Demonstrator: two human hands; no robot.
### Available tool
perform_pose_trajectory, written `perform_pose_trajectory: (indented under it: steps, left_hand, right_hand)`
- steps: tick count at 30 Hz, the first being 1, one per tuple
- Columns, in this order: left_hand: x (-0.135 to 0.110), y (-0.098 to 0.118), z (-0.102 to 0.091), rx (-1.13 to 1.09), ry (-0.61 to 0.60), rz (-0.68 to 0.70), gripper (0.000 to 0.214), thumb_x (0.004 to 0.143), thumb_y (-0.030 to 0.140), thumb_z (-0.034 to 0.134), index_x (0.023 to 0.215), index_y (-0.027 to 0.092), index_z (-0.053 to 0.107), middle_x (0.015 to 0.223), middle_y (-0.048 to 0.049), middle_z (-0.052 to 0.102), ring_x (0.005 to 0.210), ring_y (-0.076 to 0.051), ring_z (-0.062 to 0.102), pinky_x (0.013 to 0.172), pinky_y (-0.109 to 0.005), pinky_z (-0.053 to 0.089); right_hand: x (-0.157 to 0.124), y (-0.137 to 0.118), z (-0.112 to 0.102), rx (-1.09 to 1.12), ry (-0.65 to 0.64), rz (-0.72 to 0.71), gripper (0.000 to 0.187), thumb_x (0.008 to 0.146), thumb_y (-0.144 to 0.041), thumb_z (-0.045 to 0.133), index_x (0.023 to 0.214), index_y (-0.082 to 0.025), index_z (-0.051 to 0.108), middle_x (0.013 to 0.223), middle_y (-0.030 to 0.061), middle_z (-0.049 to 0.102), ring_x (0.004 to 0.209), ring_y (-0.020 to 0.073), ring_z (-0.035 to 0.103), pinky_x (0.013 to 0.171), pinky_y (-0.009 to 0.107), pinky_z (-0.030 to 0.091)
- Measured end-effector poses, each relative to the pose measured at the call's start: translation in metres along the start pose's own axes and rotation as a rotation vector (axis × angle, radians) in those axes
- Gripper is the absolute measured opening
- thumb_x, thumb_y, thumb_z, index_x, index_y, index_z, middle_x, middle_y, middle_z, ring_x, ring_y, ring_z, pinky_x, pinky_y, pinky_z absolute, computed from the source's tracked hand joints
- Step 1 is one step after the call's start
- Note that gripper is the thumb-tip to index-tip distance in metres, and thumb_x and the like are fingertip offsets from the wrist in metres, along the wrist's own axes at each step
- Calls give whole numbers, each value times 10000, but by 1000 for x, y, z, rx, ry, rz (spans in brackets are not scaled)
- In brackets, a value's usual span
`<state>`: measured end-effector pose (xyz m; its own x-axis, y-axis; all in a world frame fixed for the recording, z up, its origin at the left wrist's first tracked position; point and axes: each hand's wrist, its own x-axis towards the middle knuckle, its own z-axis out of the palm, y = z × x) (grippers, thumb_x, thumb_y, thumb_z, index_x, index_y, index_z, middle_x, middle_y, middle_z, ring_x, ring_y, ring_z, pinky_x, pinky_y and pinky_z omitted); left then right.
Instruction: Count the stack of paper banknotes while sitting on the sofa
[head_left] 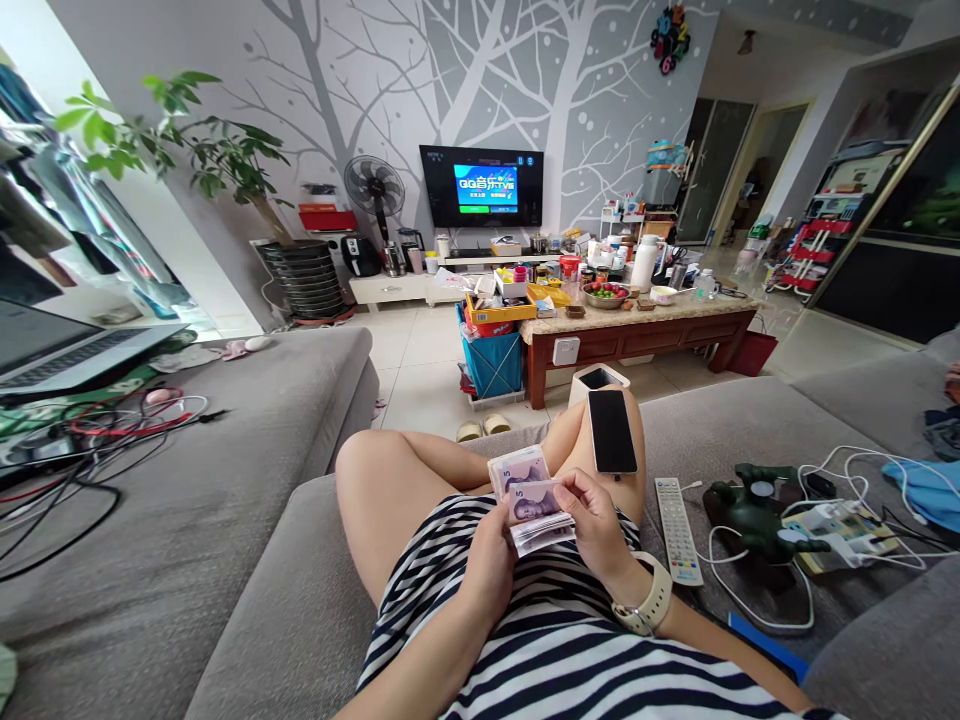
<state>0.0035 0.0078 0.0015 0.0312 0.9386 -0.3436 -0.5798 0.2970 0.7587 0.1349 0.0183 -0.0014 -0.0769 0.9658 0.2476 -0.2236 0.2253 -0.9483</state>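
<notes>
A stack of purple banknotes [534, 505] marked 5 is held over my lap, in front of the striped clothing. My left hand [491, 550] grips its left side, fingers closed. At the right edge, my right hand [596, 515] pinches the notes between thumb and fingers; a pale watch is on that wrist. The stack's lower part is folded or fanned, and the far note stands out beyond the nearer one. A phone [612, 432] with a dark screen rests on my right leg, just past my right hand.
On the sofa to the right lie a remote control [678, 532], a dark green device [757, 510] and a power strip [847, 535] with white cables. A laptop [82, 345] and tangled cables [112, 440] are at left. Ahead stands a crowded coffee table [637, 328].
</notes>
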Motion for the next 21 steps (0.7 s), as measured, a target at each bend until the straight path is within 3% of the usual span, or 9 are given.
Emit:
perform_pose_trajectory:
  steps: [8, 14, 21]
  left_hand:
    - [1, -3, -3, -7, -12, 9, 286, 716, 402, 695, 812, 137, 747, 807, -94, 778, 874, -312, 713, 768, -393, 562]
    - [4, -6, -4, -93, -91, 18, 335, 742, 356, 685, 936, 90, 746, 951, -139, 778, 964, -323, 708, 879, -407, 539]
    - [4, -6, -5, -55, -69, 13, 372, 737, 381, 681, 929, 70, 749, 973, -163, 772, 938, -319, 714, 904, -409, 522]
  right_hand:
    - [-1, 1, 0, 2, -3, 6, 307, 858, -480, 604, 746, -199, 550, 647, -31, 478, 592, 131, 417, 555, 242, 362]
    - [-1, 3, -3, -51, 12, -28, 346, 878, -505, 575, 716, -200, 557, 601, -36, 476, 549, 128, 398, 522, 249, 329]
    - [0, 5, -3, -34, 25, 17, 334, 851, -492, 625, 709, -202, 539, 560, -36, 510, 522, 126, 440, 523, 252, 348]
